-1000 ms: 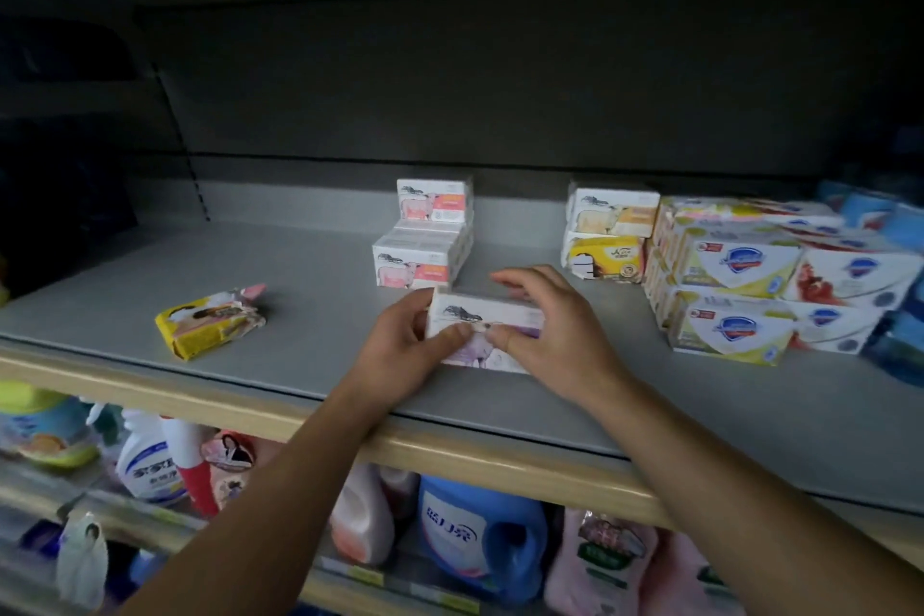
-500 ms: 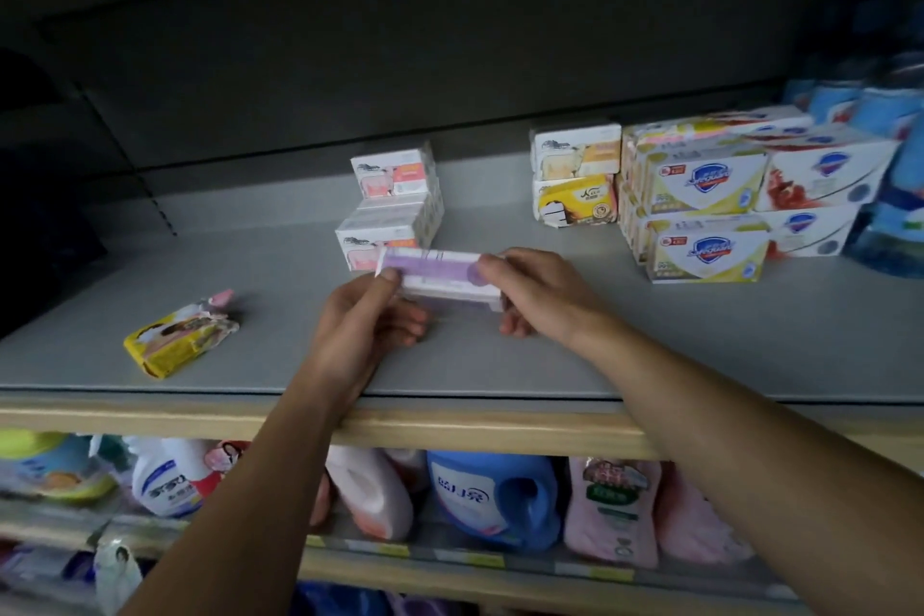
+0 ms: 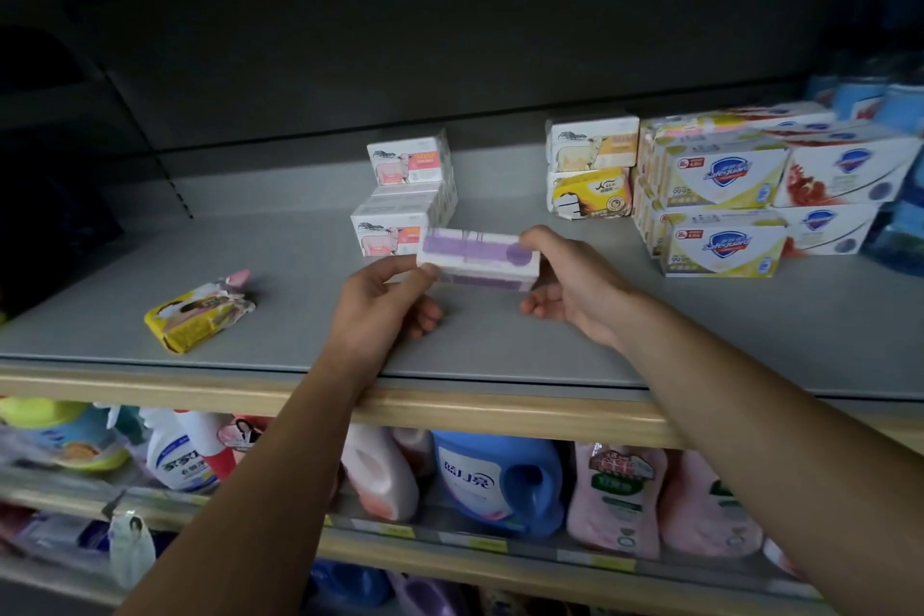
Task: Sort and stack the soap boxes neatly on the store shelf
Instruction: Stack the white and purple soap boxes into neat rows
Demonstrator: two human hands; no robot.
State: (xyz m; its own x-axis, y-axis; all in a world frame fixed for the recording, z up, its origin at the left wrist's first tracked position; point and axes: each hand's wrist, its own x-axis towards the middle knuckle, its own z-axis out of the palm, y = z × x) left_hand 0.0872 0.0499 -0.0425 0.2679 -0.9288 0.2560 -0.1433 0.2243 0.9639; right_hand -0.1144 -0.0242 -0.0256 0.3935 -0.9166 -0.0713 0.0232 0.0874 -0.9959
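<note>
On the store shelf (image 3: 750, 330), left hand (image 3: 385, 300) and right hand (image 3: 575, 285) pinch a purple soap box (image 3: 477, 260) by its ends; stacks (image 3: 720, 195) stand behind, a yellow packet (image 3: 200, 315) unsorted

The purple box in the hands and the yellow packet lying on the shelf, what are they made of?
The purple box looks like thin printed cardboard with a smooth finish: flat faces, straight folded edges. The left hand and right hand pinch its ends. The yellow packet looks like soft plastic or coated paper wrap: it is crinkled, slightly shiny, with a torn end. Which one, I cannot tell.
</note>
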